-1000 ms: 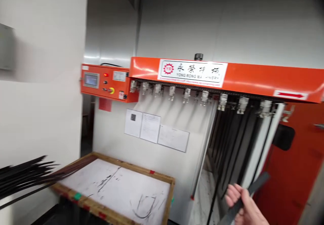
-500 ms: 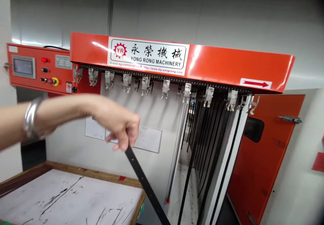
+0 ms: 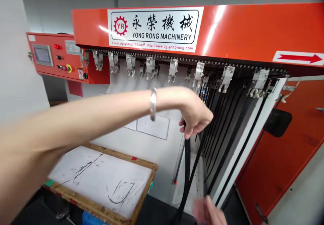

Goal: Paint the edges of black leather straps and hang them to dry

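Note:
My left hand (image 3: 196,115), with a silver bangle on its wrist, reaches across in front of the machine. It is closed on the upper end of a black strip with small holes (image 3: 187,160), which hangs down below the fist. At the bottom of the view, my right hand (image 3: 210,211) is partly cut off and smeared by motion, close to the hanging strips. Above and around the left hand, metal clips (image 3: 199,70) hang in a row from a chain. Several black strips (image 3: 236,125) hang from clips inside the machine's opening.
An orange cover (image 3: 240,32) with a right-pointing arrow tops the machine. At the left is a control panel (image 3: 57,59). A wood-framed board (image 3: 145,163) with black marks stands at lower left. An orange door (image 3: 298,140) is at the right.
My left hand has moved right with the strip, to the machine's opening. The strip now hangs nearly upright. My right hand has come into view at the bottom. The view is closer to the machine.

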Tool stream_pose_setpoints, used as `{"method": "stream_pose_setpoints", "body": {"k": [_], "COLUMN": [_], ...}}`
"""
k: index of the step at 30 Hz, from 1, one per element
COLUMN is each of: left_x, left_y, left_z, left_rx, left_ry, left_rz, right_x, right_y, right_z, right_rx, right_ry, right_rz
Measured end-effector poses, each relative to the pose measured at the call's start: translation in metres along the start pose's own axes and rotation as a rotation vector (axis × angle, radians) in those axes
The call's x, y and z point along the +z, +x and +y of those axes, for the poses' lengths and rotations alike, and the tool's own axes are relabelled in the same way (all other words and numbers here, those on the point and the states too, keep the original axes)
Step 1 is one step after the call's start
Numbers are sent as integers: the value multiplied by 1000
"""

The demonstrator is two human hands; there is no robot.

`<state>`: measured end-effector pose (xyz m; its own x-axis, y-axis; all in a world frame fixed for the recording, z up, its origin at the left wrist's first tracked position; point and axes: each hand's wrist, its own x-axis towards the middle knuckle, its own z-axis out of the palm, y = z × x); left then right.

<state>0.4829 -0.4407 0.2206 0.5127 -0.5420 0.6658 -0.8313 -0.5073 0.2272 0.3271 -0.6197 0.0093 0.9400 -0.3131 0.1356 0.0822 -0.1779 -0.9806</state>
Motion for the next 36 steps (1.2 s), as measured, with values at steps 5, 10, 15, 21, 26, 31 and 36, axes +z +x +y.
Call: {"method": "stream_pose_setpoints", "body": {"k": [5,10,15,21,26,31,36], "left_x": [4,-48,-62,-61,-63,-57,-51], "left_y": [30,77,138,174,175,179,162], "left_z": [41,44,32,26,19,13,7], "left_rx": [499,394,-254,-328,-343,-322,-277], "left_ry": [269,221,-574,-835,-910,-957,-962], "left_rz": [-402,51,182,67,57,56,19], "right_x": [60,100,104,105,100,94,89], "right_y": [57,109,141,154,168,184,194], "right_z": [-48,-86,-98,-102,-111,-120,-124], "right_rx": [-255,-370,-425,-445,-473,-490,-498], "right_ry": [267,505,534,544,544,528,530], "right_rz": [-61,-35,-28,-27,-21,-19,-19]}}
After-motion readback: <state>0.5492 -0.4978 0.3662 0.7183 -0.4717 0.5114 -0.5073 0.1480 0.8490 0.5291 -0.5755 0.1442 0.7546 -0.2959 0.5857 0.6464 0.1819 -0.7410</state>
